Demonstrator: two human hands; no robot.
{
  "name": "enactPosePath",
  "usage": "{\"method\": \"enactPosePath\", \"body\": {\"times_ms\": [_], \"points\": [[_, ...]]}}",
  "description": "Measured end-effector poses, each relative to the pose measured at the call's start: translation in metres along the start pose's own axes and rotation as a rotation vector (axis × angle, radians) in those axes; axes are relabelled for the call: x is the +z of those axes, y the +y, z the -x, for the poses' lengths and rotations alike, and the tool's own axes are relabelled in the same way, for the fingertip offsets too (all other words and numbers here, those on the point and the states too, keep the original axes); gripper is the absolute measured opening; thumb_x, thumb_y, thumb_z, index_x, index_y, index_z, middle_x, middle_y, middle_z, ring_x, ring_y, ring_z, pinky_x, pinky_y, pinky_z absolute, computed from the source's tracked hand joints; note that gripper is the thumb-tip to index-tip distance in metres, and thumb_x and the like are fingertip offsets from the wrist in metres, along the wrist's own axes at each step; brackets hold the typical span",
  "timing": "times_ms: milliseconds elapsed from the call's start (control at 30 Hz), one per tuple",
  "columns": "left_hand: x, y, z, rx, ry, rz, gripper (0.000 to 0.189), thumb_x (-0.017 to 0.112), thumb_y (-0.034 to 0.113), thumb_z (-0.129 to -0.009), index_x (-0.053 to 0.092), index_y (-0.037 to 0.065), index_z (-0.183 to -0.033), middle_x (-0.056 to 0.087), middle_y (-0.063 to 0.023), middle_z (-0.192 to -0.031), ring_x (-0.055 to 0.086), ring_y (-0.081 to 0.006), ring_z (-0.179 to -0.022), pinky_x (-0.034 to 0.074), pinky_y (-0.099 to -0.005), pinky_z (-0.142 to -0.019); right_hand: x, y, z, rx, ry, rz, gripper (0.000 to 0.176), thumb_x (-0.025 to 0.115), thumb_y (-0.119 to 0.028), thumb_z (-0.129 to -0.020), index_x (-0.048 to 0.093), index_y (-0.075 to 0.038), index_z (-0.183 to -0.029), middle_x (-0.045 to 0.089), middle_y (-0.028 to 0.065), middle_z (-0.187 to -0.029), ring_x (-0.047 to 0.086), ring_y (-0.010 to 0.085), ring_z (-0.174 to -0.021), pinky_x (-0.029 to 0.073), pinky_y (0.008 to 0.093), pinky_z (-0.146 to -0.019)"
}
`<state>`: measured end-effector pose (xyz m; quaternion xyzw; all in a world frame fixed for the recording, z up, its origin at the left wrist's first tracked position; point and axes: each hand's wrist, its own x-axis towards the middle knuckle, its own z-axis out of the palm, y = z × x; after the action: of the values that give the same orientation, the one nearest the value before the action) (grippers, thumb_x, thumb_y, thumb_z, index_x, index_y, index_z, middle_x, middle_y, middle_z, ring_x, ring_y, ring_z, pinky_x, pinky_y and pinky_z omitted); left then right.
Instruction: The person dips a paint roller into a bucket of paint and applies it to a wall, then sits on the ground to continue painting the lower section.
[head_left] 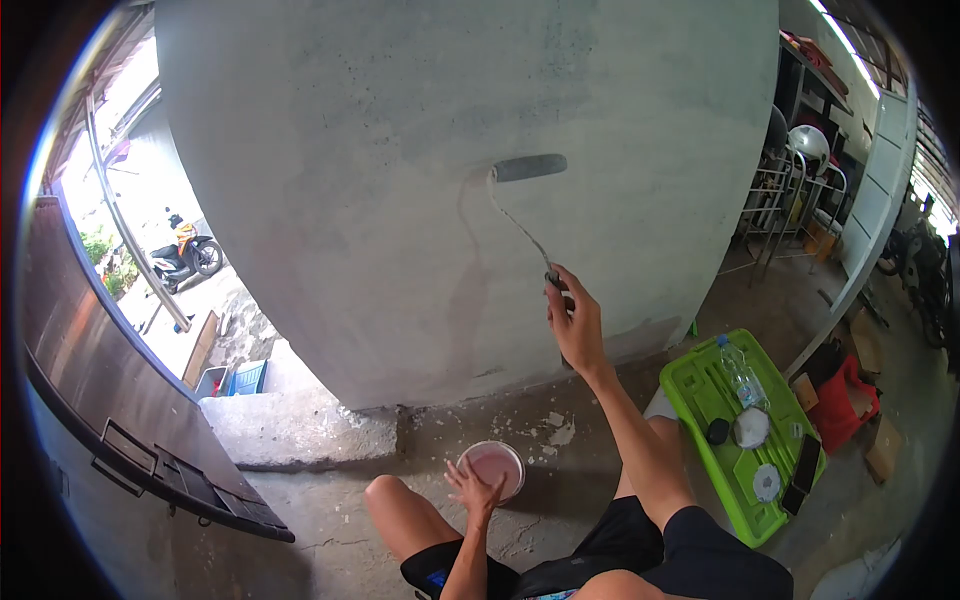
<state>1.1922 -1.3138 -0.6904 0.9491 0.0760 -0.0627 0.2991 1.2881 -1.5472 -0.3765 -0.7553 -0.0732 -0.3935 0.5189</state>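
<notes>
My right hand [574, 318] is closed round the handle of a paint roller [531, 167]. Its thin bent frame reaches up from my fingers to the grey sleeve, which lies level against the pale grey-green wall [400, 230]. Low on the left, my left hand [477, 487] has its fingers spread over the near left side of a round pail [513, 463], overlapping its rim. Pinkish-looking contents show inside the pail, which stands on the concrete floor between my knees and the wall.
To the right stands a bright green plastic table [735, 500] with a clear bottle [741, 375], a round container [751, 428] and a dark phone-like slab [802, 470]. A red bag [848, 400] sits beyond. On the left are a concrete step [310, 440] and a dark metal door [120, 380].
</notes>
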Motion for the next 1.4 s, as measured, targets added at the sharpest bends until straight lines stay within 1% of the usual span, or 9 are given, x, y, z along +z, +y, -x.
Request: {"method": "enactPosePath", "body": {"times_ms": [33,100,300,433,567,1000,1167,1233,1400], "points": [[0.011,-0.004,0.0,0.001,0.003,0.001,0.109,0.078,0.056,-0.067,0.02,0.016,-0.15,0.01,-0.0298,-0.152,0.011,-0.048,-0.141,0.025,-0.0737,-0.098,0.002,-0.004,-0.005,0.018,-0.026,0.021,0.032,0.054,-0.014,-0.098,0.054,0.004,-0.124,0.061,0.0101,-0.089,0.055,0.0122,-0.057,0.045,0.0271,-0.051],[0.029,-0.013,0.001,0.099,-0.026,-0.013,0.13,0.08,0.069,-0.053,0.01,0.024,-0.153,-0.007,-0.0294,-0.154,-0.004,-0.0557,-0.14,0.018,-0.0828,-0.091,0.008,-0.008,-0.012,0.048,-0.025,0.011,0.031,0.053,-0.014,-0.098,0.054,0.004,-0.124,0.062,0.0106,-0.089,0.056,0.0131,-0.06,0.045,0.0271,-0.052],[0.041,-0.019,-0.001,0.135,-0.025,-0.048,0.148,0.083,0.072,-0.039,0.001,0.025,-0.153,-0.011,-0.0336,-0.152,-0.008,-0.0606,-0.137,0.015,-0.0856,-0.086,0.027,0.009,-0.033,-0.074,0.062,0.063,0.033,0.052,-0.016,-0.1,0.054,0.0,-0.128,0.06,0.005,-0.079,0.051,0.0076,-0.057,0.043,0.0237,-0.048],[0.045,-0.026,-0.002,0.167,-0.025,-0.095,0.15,0.086,0.069,-0.037,0.001,0.025,-0.153,-0.013,-0.0328,-0.152,-0.008,-0.0604,-0.137,0.016,-0.0854,-0.086,0.032,0.014,-0.042,-0.224,0.118,0.181,0.033,0.051,-0.014,-0.1,0.053,0.001,-0.129,0.059,0.0059,-0.08,0.051,0.0092,-0.06,0.043,0.0251,-0.052],[0.046,-0.029,-0.003,0.16,-0.039,-0.08,0.152,0.088,0.065,-0.036,-0.001,0.026,-0.153,-0.015,-0.0323,-0.152,-0.008,-0.0606,-0.136,0.019,-0.0849,-0.085,0.035,0.02,-0.034,-0.217,0.113,0.19,0.034,0.051,-0.013,-0.1,0.052,0.003,-0.13,0.055,0.0051,-0.076,0.047,0.0094,-0.06,0.042,0.0257,-0.054],[0.051,-0.032,-0.005,0.178,-0.059,-0.077,0.153,0.09,0.063,-0.037,-0.003,0.026,-0.153,-0.016,-0.0335,-0.151,-0.008,-0.0612,-0.136,0.03,-0.0814,-0.082,0.057,0.112,0.082,0.005,0.082,0.087,0.038,0.051,-0.012,-0.099,0.049,0.003,-0.134,0.05,0.0024,-0.071,0.041,0.0077,-0.059,0.038,0.0248,-0.052],[0.056,-0.037,-0.008,0.185,-0.046,-0.105,0.152,0.089,0.065,-0.038,-0.001,0.023,-0.153,-0.015,-0.0356,-0.15,-0.006,-0.0629,-0.135,0.032,-0.0795,-0.082,0.049,0.093,0.06,0.008,0.068,0.091,0.038,0.051,-0.011,-0.099,0.049,0.002,-0.135,0.051,0.0021,-0.07,0.041,0.0068,-0.058,0.037,0.0243,-0.051],[0.057,-0.035,-0.009,0.213,-0.014,-0.13,0.151,0.088,0.065,-0.038,-0.001,0.022,-0.153,-0.015,-0.0364,-0.149,-0.005,-0.0635,-0.134,0.032,-0.0788,-0.082,0.042,0.069,0.035,0.06,0.013,0.079,0.034,0.052,-0.009,-0.099,0.052,0.005,-0.129,0.059,0.0111,-0.077,0.048,0.0122,-0.063,0.043,0.0257,-0.059],[0.049,-0.03,-0.006,0.166,-0.094,-0.117,0.149,0.088,0.066,-0.039,0.003,0.02,-0.153,-0.014,-0.0374,-0.149,-0.004,-0.0637,-0.134,0.033,-0.0773,-0.082,0.04,0.025,-0.013,0.052,0.011,0.021,0.034,0.052,-0.01,-0.099,0.052,0.004,-0.13,0.052,0.0064,-0.071,0.04,0.0101,-0.06,0.038,0.0249,-0.054]]}}
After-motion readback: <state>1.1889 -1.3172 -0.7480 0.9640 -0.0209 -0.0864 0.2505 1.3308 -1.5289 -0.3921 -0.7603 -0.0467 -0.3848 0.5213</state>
